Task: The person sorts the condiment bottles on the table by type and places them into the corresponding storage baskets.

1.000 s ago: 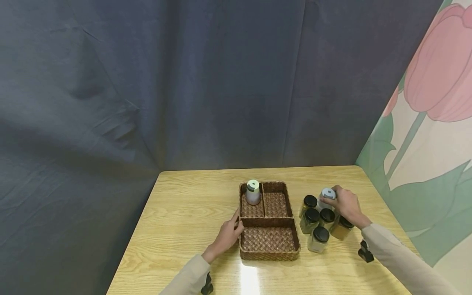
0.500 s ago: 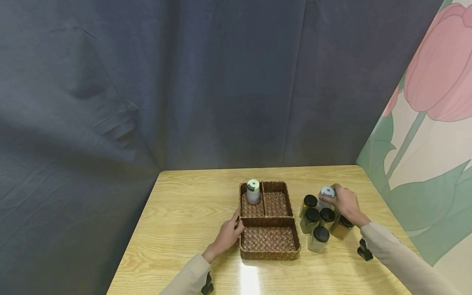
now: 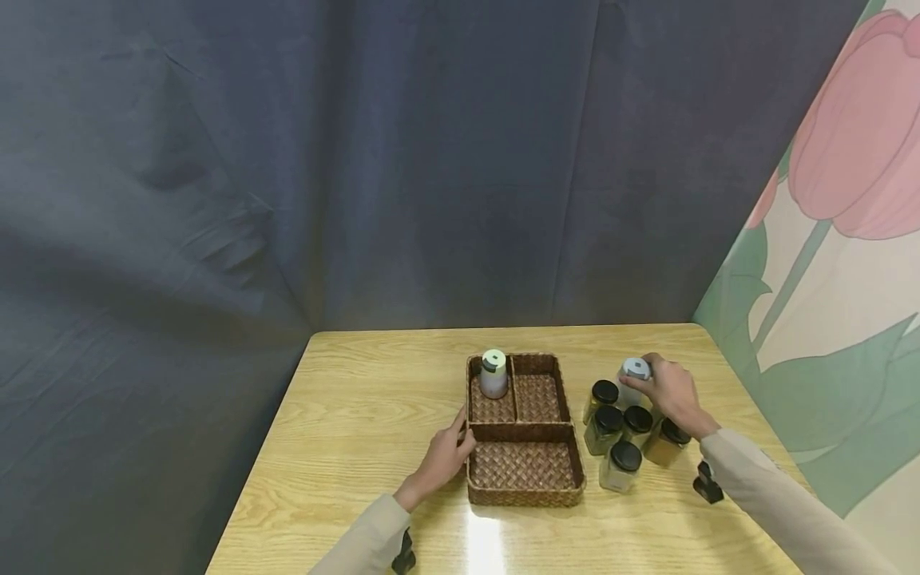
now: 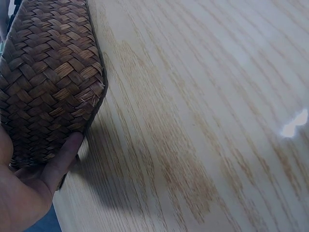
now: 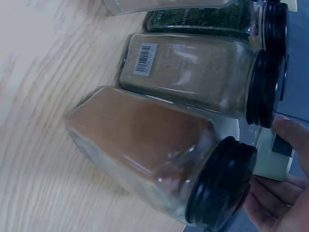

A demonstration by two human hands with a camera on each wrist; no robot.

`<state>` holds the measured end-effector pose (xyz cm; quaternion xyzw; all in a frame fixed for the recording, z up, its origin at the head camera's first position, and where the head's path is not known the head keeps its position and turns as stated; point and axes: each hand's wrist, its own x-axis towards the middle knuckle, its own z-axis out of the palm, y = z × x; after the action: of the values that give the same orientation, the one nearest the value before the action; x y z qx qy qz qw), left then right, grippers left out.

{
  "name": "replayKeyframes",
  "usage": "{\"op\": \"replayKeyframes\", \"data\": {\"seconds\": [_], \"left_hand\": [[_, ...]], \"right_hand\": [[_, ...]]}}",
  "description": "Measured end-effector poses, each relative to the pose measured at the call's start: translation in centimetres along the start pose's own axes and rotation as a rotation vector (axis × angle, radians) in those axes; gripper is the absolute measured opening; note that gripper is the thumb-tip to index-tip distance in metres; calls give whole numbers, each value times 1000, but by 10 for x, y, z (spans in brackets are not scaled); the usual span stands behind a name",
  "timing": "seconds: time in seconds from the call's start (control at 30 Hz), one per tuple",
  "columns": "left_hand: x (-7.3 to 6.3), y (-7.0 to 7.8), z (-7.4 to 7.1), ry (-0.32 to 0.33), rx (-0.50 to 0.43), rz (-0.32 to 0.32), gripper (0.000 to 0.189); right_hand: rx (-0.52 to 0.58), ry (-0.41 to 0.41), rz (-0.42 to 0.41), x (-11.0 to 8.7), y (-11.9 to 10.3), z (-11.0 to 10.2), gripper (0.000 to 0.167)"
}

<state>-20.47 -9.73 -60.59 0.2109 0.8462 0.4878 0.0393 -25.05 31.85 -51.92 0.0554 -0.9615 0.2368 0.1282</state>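
My left hand [image 3: 442, 459] holds the left side of a woven brown basket [image 3: 526, 499], thumb at the rim. In the left wrist view a finger [image 4: 63, 159] lies low against the basket's outer wall [image 4: 53, 72]. A white-capped shaker bottle [image 3: 493, 379] stands in the basket's back left compartment. To the right, my right hand [image 3: 672, 391] grips a second white-capped shaker bottle [image 3: 636, 368] around its cap, behind the black-lidded jars. In the right wrist view its pale cap [image 5: 273, 157] shows between thumb and fingers; jars hide most of its body.
Several black-lidded glass spice jars [image 3: 621, 465] stand close together right of the basket, one with brown powder [image 5: 145, 130] nearest the right wrist. The wooden table [image 3: 359, 415] ends at a dark curtain [image 3: 460, 176] behind. A painted wall [image 3: 855, 263] borders the right side.
My right hand and the shaker bottle in it have shifted slightly up and left in the head view. The left hand, basket and jars keep their places.
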Motion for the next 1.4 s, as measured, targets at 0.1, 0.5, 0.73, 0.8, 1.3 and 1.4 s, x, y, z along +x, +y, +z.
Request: {"op": "replayKeyframes", "data": {"seconds": [0.1, 0.5, 0.73, 0.8, 1.3, 1.4], "left_hand": [[0, 0, 0, 6, 4, 2, 62], [-1, 1, 0, -1, -5, -1, 61], [-1, 1, 1, -2, 4, -19, 62], [-1, 1, 0, -3, 5, -21, 62], [0, 3, -1, 1, 28, -26, 61], [0, 4, -1, 0, 29, -24, 61]], "right_hand": [[-3, 15, -10, 2, -1, -1, 61], [16, 97, -36, 11, -5, -5, 56], [26, 116, -44, 17, -10, -10, 54], [26, 120, -51, 18, -13, -12, 52], [47, 149, -81, 31, -33, -15, 43], [39, 161, -95, 34, -36, -14, 44]]}}
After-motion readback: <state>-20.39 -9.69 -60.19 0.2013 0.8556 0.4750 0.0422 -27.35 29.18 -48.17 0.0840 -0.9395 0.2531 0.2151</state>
